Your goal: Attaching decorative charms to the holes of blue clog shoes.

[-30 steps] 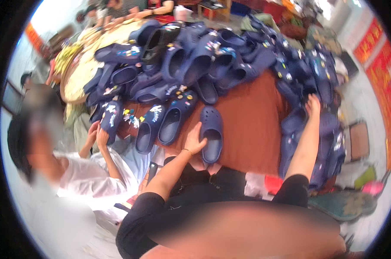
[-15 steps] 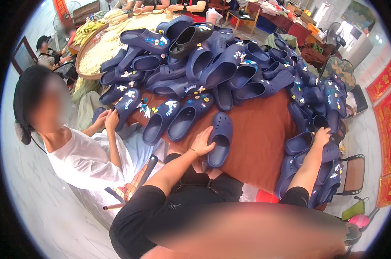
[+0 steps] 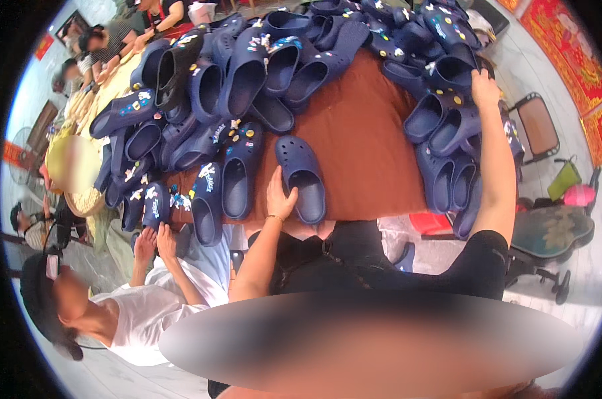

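My left hand (image 3: 280, 197) rests on the side of a plain navy clog (image 3: 301, 178) that lies near the front edge of the brown table (image 3: 361, 153). My right hand (image 3: 485, 86) reaches far right and grips a navy clog (image 3: 451, 70) in the pile of clogs (image 3: 447, 126) along the right edge. Whether the fingers close fully around it is hard to tell. A large heap of navy clogs with small coloured charms (image 3: 241, 80) covers the far half of the table.
A person in a white shirt (image 3: 148, 312) sits at my left, both hands (image 3: 153, 243) on a charmed clog at the table's corner. More people sit at the far left. A folding chair (image 3: 537, 130) and a dark office chair (image 3: 547, 239) stand at right.
The view has swung so the table sits higher and larger. My right hand has moved up along the right pile to a farther clog. My left hand stays on the plain clog.
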`<state>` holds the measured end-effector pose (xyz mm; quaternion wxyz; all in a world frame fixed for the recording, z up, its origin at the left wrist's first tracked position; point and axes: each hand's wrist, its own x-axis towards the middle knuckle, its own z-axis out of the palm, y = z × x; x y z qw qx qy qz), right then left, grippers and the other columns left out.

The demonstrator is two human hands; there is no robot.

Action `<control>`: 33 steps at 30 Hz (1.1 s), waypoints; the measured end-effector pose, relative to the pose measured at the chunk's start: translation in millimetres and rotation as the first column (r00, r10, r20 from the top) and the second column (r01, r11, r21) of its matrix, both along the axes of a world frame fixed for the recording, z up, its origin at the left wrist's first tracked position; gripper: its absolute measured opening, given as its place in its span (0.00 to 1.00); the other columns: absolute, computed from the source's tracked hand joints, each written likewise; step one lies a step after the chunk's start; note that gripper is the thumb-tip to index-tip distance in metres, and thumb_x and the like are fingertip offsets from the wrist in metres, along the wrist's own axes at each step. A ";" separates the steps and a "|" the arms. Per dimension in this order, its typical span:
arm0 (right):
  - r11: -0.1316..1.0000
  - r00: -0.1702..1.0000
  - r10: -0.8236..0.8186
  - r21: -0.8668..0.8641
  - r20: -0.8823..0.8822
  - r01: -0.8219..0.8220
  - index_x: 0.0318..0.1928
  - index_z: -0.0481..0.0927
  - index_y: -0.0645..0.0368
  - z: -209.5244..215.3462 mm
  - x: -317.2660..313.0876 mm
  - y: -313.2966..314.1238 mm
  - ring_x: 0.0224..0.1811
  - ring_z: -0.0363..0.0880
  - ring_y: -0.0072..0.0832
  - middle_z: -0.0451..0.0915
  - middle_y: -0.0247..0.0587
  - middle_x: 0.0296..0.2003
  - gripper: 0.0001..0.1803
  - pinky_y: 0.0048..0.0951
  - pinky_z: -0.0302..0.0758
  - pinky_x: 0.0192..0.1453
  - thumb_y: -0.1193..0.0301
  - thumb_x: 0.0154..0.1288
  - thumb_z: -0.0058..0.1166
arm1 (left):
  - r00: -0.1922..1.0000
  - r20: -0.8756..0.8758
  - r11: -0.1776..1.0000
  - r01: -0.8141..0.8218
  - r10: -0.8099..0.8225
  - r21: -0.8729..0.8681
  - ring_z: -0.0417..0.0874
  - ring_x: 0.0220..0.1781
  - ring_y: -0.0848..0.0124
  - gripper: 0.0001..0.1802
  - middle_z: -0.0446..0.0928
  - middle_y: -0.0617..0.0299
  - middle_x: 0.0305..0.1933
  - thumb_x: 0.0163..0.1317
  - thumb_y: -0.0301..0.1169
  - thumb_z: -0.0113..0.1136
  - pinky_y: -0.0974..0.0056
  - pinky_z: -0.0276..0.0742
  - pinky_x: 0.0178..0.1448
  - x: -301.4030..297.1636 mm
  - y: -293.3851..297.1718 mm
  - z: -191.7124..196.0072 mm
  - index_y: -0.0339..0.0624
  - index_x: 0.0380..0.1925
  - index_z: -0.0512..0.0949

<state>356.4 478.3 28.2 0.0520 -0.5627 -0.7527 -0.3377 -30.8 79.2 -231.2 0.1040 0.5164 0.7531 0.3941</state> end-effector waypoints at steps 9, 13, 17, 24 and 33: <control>0.927 0.761 0.149 -0.178 -0.631 -0.329 0.38 0.69 0.57 -36.7 -8.5 -152.8 0.46 0.73 0.48 0.68 0.48 0.47 0.17 0.41 0.71 0.49 0.74 0.45 0.57 | 1.000 0.003 0.998 0.008 -0.008 0.064 0.63 0.62 0.51 0.40 0.62 0.45 0.61 0.48 0.39 0.57 0.54 0.58 0.64 -1.2 0.0 -0.4 0.40 0.62 0.56; 0.888 0.740 0.057 -0.305 -0.670 -0.344 0.37 0.70 0.56 -116.2 -26.7 -229.2 0.49 0.70 0.47 0.65 0.48 0.49 0.16 0.40 0.71 0.50 0.73 0.45 0.60 | 1.000 0.014 0.999 0.006 -0.006 0.034 0.63 0.62 0.52 0.41 0.62 0.45 0.61 0.48 0.39 0.57 0.54 0.57 0.64 -1.4 0.7 -1.6 0.40 0.62 0.55; 0.814 0.815 -0.010 -0.478 -0.579 -0.330 0.33 0.72 0.59 -186.1 -37.1 -288.4 0.42 0.73 0.48 0.68 0.49 0.47 0.13 0.42 0.71 0.47 0.73 0.45 0.59 | 1.000 0.008 0.999 0.005 -0.005 0.040 0.62 0.63 0.53 0.41 0.62 0.46 0.61 0.48 0.39 0.58 0.55 0.57 0.65 -1.7 1.7 -4.4 0.39 0.62 0.55; 0.843 0.521 0.140 -0.175 -0.842 -0.509 0.32 0.73 0.62 -192.0 -39.8 -231.9 0.42 0.72 0.46 0.74 0.51 0.36 0.07 0.38 0.69 0.47 0.73 0.53 0.53 | 1.000 0.022 0.998 0.014 -0.015 0.064 0.62 0.63 0.53 0.40 0.62 0.47 0.61 0.47 0.37 0.58 0.56 0.57 0.65 1.0 1.6 -3.6 0.38 0.62 0.56; 0.603 0.833 -0.371 -0.789 -0.410 -0.119 0.45 0.77 0.65 -180.1 -126.8 -120.1 0.53 0.72 0.46 0.73 0.56 0.49 0.23 0.39 0.68 0.56 0.58 0.58 0.49 | 1.000 0.021 0.998 0.006 -0.007 0.068 0.63 0.62 0.53 0.38 0.62 0.45 0.61 0.49 0.35 0.57 0.57 0.57 0.65 2.6 0.6 -1.2 0.37 0.61 0.58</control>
